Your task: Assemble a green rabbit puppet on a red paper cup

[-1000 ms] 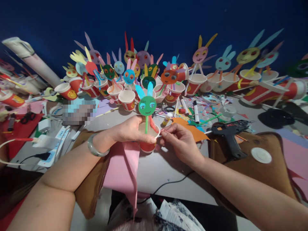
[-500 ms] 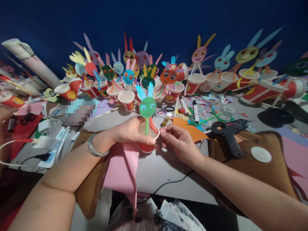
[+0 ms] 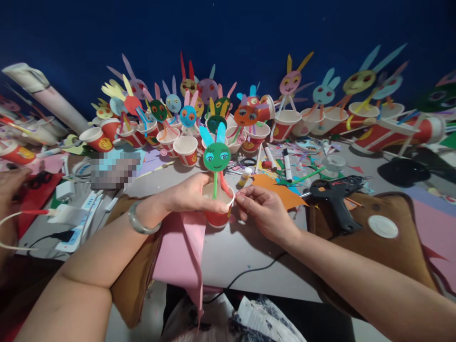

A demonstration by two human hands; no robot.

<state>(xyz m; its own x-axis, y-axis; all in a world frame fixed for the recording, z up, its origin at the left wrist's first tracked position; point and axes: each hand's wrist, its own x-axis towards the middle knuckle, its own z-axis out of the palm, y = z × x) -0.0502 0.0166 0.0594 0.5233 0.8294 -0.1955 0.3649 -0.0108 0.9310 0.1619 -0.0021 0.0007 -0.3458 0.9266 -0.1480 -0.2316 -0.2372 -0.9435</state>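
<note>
My left hand (image 3: 194, 194) is wrapped round a red and white paper cup (image 3: 218, 219), thumb along the near rim. Out of the cup rise a green and a red strip, and above them sits a round green paper face (image 3: 217, 157) with light blue ears. My right hand (image 3: 265, 209) is close to the cup's right side, thumb and forefinger pinched on a small pink paper piece (image 3: 239, 194), mostly covered by the fingertips. A sheet of pink paper (image 3: 178, 254) lies below my left wrist and hangs over the table edge.
Several paper cups with rabbit faces (image 3: 188, 115) line the back. A black glue gun (image 3: 337, 199) lies on a brown cushion (image 3: 395, 256) at right, beside orange paper (image 3: 276, 190). A power strip (image 3: 80, 225) is at left, near another person's hand (image 3: 12, 190).
The view has shifted slightly. The green face has turned a little more toward me. Both hands keep their hold beside each other, and the other person's hand at far left has shifted.
</note>
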